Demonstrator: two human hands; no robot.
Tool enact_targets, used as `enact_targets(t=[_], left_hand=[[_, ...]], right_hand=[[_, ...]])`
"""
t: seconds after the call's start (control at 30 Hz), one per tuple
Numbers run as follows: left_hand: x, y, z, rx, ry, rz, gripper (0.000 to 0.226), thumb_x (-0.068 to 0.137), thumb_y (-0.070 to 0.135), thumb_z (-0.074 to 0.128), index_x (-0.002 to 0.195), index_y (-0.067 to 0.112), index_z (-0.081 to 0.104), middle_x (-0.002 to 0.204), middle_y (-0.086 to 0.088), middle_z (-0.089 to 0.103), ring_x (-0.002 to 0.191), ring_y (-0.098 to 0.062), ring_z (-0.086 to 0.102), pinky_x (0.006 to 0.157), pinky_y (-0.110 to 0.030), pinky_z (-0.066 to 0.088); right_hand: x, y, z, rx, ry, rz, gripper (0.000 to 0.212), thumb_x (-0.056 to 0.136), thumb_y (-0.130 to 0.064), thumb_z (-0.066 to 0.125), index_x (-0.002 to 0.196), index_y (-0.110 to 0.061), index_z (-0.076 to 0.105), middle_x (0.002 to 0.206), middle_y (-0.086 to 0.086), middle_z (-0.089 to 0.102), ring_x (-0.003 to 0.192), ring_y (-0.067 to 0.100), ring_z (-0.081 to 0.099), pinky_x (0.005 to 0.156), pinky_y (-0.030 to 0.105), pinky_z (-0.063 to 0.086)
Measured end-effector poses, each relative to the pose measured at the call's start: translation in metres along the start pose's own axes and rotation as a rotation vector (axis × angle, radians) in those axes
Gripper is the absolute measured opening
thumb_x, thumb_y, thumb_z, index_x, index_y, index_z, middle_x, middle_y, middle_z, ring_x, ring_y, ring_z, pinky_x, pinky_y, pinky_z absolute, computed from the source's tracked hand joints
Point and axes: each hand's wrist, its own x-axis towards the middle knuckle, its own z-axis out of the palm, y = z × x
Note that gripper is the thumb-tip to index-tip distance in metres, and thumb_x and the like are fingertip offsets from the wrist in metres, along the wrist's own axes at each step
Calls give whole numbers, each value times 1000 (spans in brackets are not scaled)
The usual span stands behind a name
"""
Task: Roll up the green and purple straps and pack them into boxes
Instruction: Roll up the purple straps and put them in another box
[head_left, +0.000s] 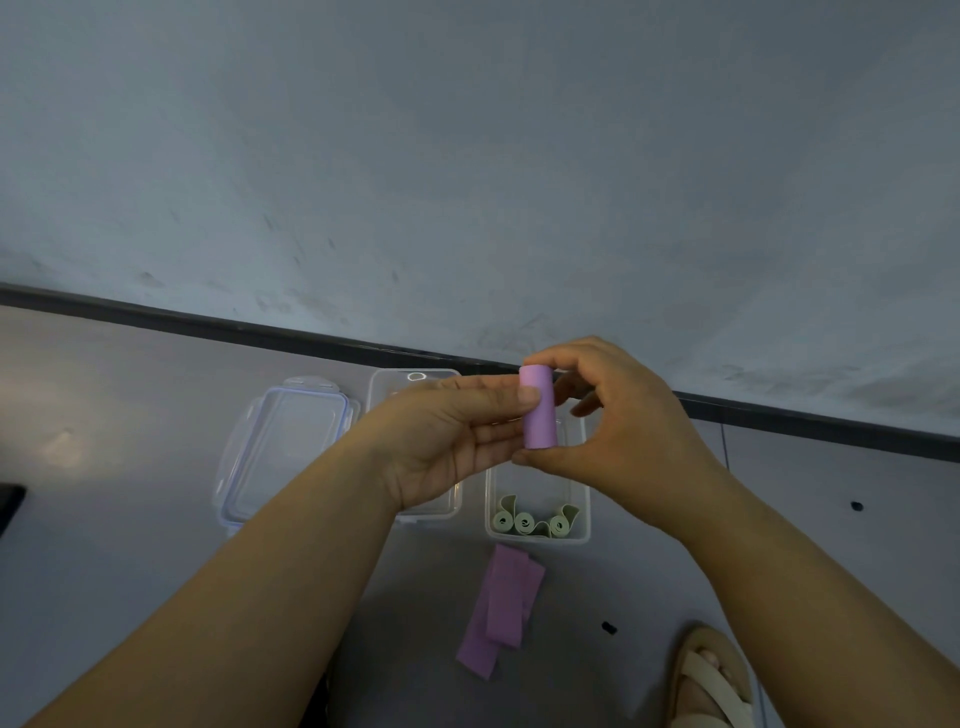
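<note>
Right grip (618, 415) pinches the purple roll (538, 408) end to end, with the forefinger curled over its top and the thumb under its bottom. The left grip (441, 441) pinches the roll's side, thumb on the front and fingers behind. The roll stands upright in the air, above the two clear boxes on the floor.

It looks light, soft and probably springy, more likely to unwind than to slip or break. The green rolls (524, 522) in the right box (584, 526) bear this out: their tails have sprung loose and curl against each other. The safest hold is probably across the wound side, with a finger pressing down the loose end. I cannot tell where that end lies. Pressure on the two flat ends alone would let the coil telescope.

The middle box (382, 387), partly hidden by the left grip, shows nothing inside where it is visible, and its lid (280, 447) lies beside it. More purple straps (501, 608) lie flat on the floor near a sandalled foot (709, 680).
</note>
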Motion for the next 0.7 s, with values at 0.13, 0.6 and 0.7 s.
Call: enact_targets(t=[0.13,0.6,0.7], left_hand=[[0,-2,1,95,51,26,35,65,13,67,98,3,67,100,-14,72,83,-19,70,74,-28,59],[0,-7,-2,596,222,233,18,77,9,71,94,14,71,81,0,74,73,-4,69,63,-10,52],[2,-9,-2,760,273,347,16,74,14,75,90,19,71,74,7,71,65,4,65,57,-3,46]], right_hand=[[-2,4,5,-112,31,-33,45,66,-30,78,102,-34,52,94,-25,46,83,0,51,73,27,50],[0,0,5,8,-188,209,49,65,-43,77,101,-40,44,102,-22,49,84,1,54,72,22,51],[0,0,-1,94,-142,223,17,82,-37,63,93,-40,51,95,-21,57,82,1,59,75,23,52]])
